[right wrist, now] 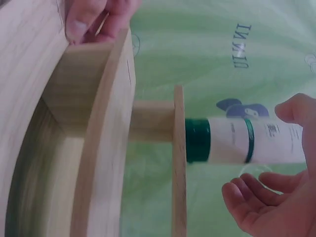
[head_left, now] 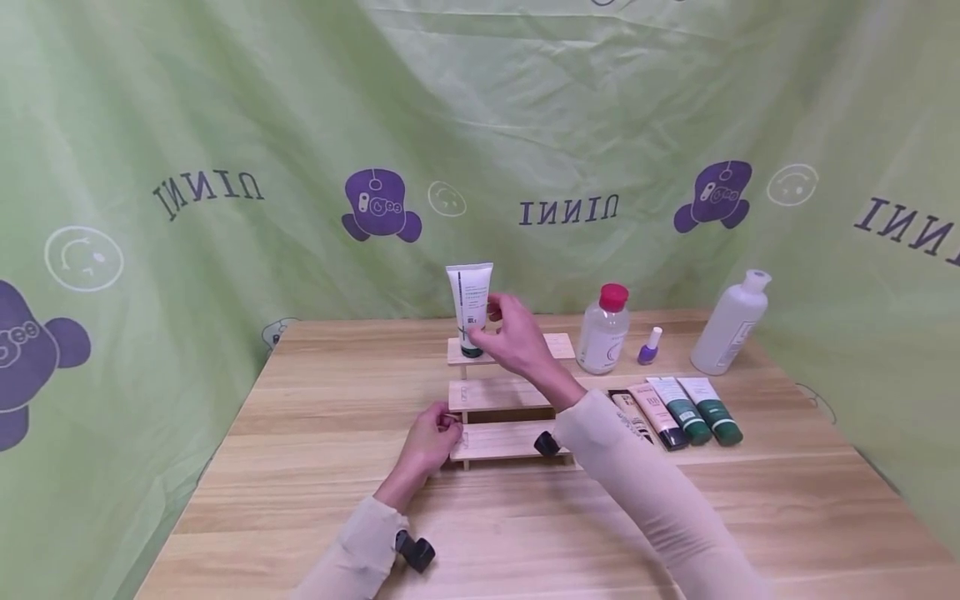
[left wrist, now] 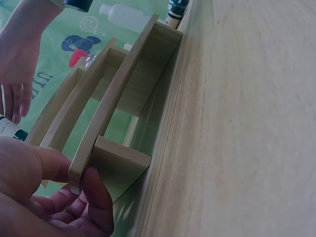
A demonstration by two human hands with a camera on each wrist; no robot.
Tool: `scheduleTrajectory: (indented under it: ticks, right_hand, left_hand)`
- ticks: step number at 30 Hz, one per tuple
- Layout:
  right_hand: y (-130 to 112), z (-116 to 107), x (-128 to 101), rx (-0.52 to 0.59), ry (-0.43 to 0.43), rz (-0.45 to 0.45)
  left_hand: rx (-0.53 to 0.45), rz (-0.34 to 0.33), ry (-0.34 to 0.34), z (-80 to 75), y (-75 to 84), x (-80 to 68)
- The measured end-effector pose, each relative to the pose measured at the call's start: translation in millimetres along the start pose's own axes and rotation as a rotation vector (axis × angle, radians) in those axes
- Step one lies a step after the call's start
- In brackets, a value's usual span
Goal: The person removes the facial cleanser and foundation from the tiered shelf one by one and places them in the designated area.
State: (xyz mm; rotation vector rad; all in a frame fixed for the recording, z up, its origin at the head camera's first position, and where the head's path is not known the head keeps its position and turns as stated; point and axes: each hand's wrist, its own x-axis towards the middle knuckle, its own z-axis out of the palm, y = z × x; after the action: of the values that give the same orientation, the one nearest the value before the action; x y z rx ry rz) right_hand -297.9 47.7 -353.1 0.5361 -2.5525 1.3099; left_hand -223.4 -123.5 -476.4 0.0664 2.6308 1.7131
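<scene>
Currently standing the white tube (head_left: 470, 308) cap-down at the left end of the wooden rack's (head_left: 510, 394) top step, toward the surface's far edge. Right hand (head_left: 510, 333) loosely open beside it, apparently not gripping. Left hand (head_left: 429, 437) pinching the lowest step; keep steadying until the tube settles.

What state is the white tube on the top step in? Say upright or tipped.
Upright: the white tube stands cap-down on the stepped rack's top tier, right hand open beside it.

A white tube (head_left: 470, 307) with a dark green cap stands cap-down and upright on the top step of a three-tier wooden rack (head_left: 495, 393).
</scene>
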Motion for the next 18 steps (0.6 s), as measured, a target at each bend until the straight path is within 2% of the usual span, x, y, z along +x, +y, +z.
scheduleTrajectory:
  ticks: [8, 18]
  right_hand:
    - [1, 16, 5, 0.017, 0.030, -0.002]
    - [1, 22, 9, -0.011, 0.046, 0.009]
  left_hand:
    - [-0.026, 0.009, -0.011, -0.5, 1.3, -1.0]
    - [-0.007, -0.006, -0.007, -0.2, 1.1, -0.7]
